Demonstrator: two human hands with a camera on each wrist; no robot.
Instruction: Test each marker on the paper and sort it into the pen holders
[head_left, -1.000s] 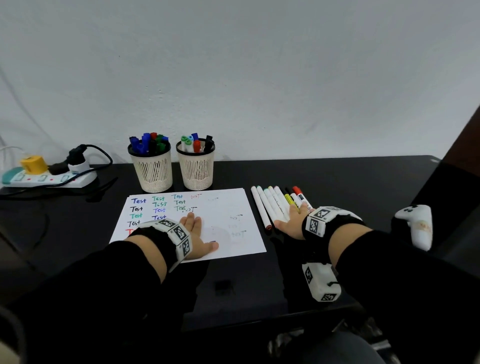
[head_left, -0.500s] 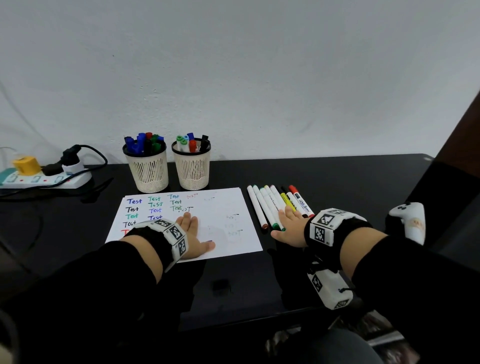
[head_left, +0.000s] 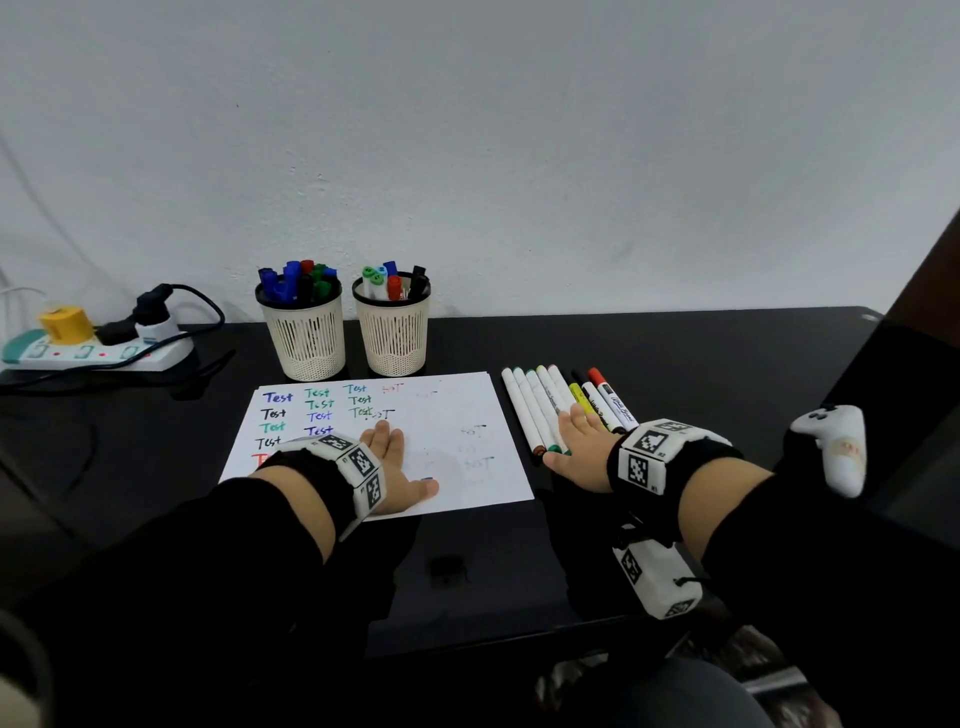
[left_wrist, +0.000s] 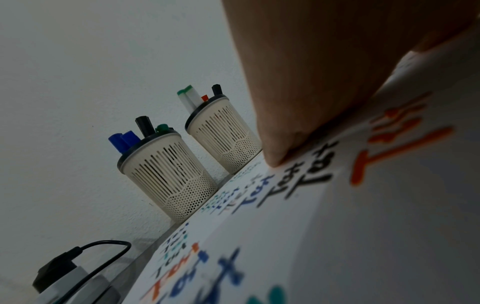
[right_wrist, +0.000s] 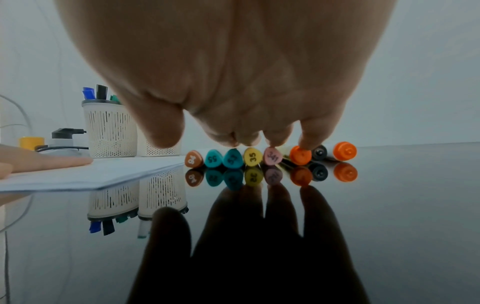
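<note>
On the table: glossy black top (head_left: 675, 364) against a plain white wall (head_left: 519, 130); mirrors the holders, the marker caps and the right hand in the right wrist view.
Paper (head_left: 457, 410): lies flat just in front of the two holders; rows of "Test" in blue, green, black and red on the left part, faint words on the right part.
Holders: left holder (head_left: 306, 338) and right holder (head_left: 393, 340), side by side and upright behind the paper, both stocked with markers.
Loose markers (head_left: 535, 410): row lying flat just right of the paper, caps toward the person.
Left hand (head_left: 400, 467): flat on the paper, fingers straight and spread, gripping nothing.
Right hand (head_left: 582, 441): over the near ends of the loose markers, fingers stretched downward, tips touching caps, no marker gripped.
Power strip (head_left: 98, 353): far left of the paper, yellow and black plugs in it.
Controller (head_left: 836, 447): white, far right of the paper.
Hard to make out: lower left rows of writing covered by the left wristband; exact marker count inside each holder.
Counts: two holders; eight loose marker caps in the right wrist view; one paper.
</note>
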